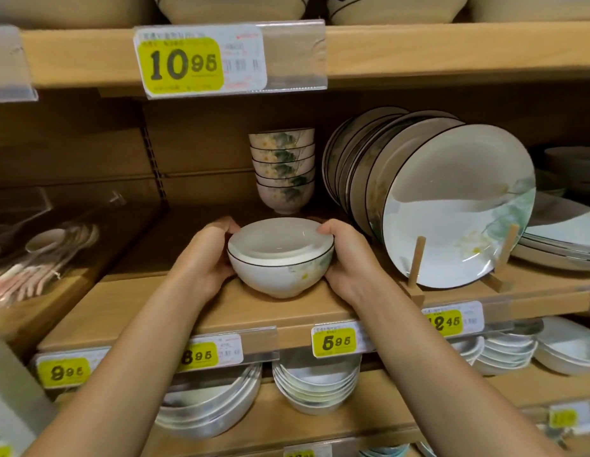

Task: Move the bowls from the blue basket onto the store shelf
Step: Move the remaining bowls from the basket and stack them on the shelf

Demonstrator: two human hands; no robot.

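Centre of the frame: a person's left hand and right hand cup a white bowl with a thin black rim, one hand on each side. The fingers curl round its wall and the thumbs lie near the rim. A second bowl appears to be nested inside it. The bowl's foot is at the front of the wooden store shelf; whether it rests on the board or hangs just above it cannot be told. The blue basket is not in view.

This looks like the placing step. The next move likely calls for setting the bowl flat, perhaps sliding it back, and loosening both hands without knocking the neighbours.

Behind the bowl, at centre, stands a stack of floral bowls. To the right, a row of black-rimmed plates leans upright in a wooden plate stand, near the right hand. At far left lie packaged spoons. Yellow price tags line the shelf edges, one reading 5.95 just below the bowl. Stacked white dishes fill the shelf beneath.
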